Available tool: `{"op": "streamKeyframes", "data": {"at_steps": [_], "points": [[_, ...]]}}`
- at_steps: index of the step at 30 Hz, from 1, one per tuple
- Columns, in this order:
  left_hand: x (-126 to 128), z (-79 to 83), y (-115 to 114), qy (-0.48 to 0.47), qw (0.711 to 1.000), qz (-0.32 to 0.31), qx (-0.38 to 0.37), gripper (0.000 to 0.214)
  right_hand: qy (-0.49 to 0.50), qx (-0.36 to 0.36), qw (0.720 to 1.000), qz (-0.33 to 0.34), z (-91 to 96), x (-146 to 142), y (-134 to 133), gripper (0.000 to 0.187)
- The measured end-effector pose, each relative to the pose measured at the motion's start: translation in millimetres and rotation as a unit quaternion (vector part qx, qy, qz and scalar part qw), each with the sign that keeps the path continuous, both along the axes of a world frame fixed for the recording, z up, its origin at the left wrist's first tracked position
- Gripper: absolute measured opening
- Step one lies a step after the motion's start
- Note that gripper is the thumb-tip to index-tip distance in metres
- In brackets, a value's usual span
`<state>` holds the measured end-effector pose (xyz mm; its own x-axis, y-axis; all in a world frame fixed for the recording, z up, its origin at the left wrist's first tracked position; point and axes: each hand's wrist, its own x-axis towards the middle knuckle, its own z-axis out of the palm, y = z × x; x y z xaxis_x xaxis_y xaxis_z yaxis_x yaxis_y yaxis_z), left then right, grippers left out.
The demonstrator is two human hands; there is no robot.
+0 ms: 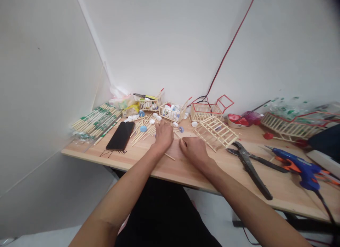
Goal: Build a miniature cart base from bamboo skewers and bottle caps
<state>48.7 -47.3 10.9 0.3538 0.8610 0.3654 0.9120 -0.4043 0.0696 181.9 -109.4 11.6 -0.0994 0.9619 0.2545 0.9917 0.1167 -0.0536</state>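
Note:
My left hand [164,135] is closed with its fingertips turned down beside the loose sticks; whatever it grips is hidden. To its right my right hand [195,147] is closed around the near end of a thin wooden stick [177,134], which points away toward the bottle caps. A blue bottle cap [181,129] lies close to that stick's far end. Another short stick [170,156] rests on the table below my left hand. Just right of my right hand leans a cart frame of sticks [216,133]. Loose sticks [143,135] and a light-blue cap [143,128] lie left of my left hand.
A black phone [120,136] and bundled chopsticks [97,121] lie left. Stick carts [171,112] and a red-trimmed cart [205,111] stand behind. Pliers [248,165], a blue glue gun [299,164] with its cord, and a red-stained bowl [237,121] are right.

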Motion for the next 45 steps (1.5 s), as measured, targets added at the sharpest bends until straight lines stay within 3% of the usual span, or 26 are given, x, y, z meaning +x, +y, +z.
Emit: {"op": "streamKeyframes", "data": {"at_steps": [19, 45], "points": [[-2, 0.2, 0, 0.008, 1.0, -0.008, 0.01, 0.028, 0.049, 0.0, 0.999, -0.005, 2.4, 11, 1, 0.039], [-2, 2.4, -2, 0.015, 1.0, -0.01, 0.003, 0.03, 0.012, 0.011, 1.0, -0.005, -2.4, 3, 6, 0.037]]}}
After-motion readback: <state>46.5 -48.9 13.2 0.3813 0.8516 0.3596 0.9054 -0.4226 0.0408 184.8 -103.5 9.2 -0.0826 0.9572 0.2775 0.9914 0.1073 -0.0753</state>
